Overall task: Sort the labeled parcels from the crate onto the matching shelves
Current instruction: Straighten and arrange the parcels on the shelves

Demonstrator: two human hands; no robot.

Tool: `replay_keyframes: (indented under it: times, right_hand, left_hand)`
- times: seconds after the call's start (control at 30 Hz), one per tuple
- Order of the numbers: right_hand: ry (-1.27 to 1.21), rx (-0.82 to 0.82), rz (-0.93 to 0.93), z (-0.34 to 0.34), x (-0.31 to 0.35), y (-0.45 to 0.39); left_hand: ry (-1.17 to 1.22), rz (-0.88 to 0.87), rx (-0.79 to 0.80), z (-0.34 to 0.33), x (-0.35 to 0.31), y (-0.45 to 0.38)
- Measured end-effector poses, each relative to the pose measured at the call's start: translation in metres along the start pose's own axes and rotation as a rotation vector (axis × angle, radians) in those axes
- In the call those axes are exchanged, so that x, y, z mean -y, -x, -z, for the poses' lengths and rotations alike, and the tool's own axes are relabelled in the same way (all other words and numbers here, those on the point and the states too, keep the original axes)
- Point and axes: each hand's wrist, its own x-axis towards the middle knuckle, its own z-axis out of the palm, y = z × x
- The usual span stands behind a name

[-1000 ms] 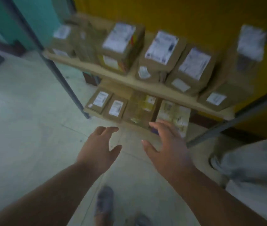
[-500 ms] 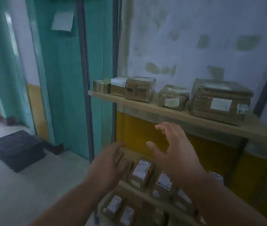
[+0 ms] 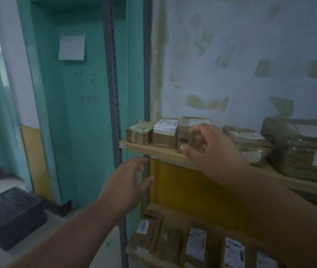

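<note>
A: How many parcels does the upper shelf [image 3: 153,150] carry?

B: Five show. From the left: a small taped box [image 3: 139,133], a box with a white label [image 3: 165,133] folded over its top, a plain brown box [image 3: 187,135], then a plastic-wrapped packet [image 3: 247,141] and a large wrapped parcel [image 3: 300,147] with a white sticker on its front.

A: And lower down?

B: The lower shelf [image 3: 134,253] holds at least five cardboard parcels [image 3: 147,234], most with white printed labels; the print is too blurred to read.

A: Any legible writing?

B: A small tag [image 3: 123,145] on the upper shelf's left end, beginning "1-". The teal door [image 3: 80,122] has faint scrawled characters and a blank pale sheet [image 3: 72,47] stuck on it.

A: The hands?

B: Two. The right hand [image 3: 209,149] is raised in front of the plain brown box, fingers spread and loosely bent, gripping nothing; whether they touch the box is unclear. The left hand [image 3: 126,185] hovers below the shelf edge, fingers relaxed and empty.

A: The crate?

B: One dark ribbed plastic crate [image 3: 8,213] sits on the floor at far left, well apart from the wooden shelves and their grey slotted metal post [image 3: 113,105].
</note>
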Motion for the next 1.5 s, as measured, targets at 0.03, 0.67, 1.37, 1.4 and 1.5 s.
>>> replay_keyframes:
  times: [0.03,0.67,1.37,1.4,1.5]
  right_hand:
    - [0.014,0.011,0.006,-0.005,-0.001,-0.015]
    - [0.377,0.484,0.219,-0.115,0.011,-0.271]
    - [0.429,0.159,-0.097,-0.079,0.018,-0.206]
    - [0.452,0.133,-0.11,-0.072,0.017,-0.196]
    - [0.585,0.137,-0.131,-0.066,0.008,-0.173]
  left_hand:
    - [0.004,0.0,-0.012,-0.001,0.005,-0.013]
    - [-0.237,-0.218,-0.049,0.014,0.094,-0.155]
    - [-0.184,-0.542,0.078,0.039,0.089,-0.203]
    - [-0.124,-0.533,0.084,0.04,0.079,-0.212]
    - [-0.034,-0.478,0.176,0.033,0.049,-0.249]
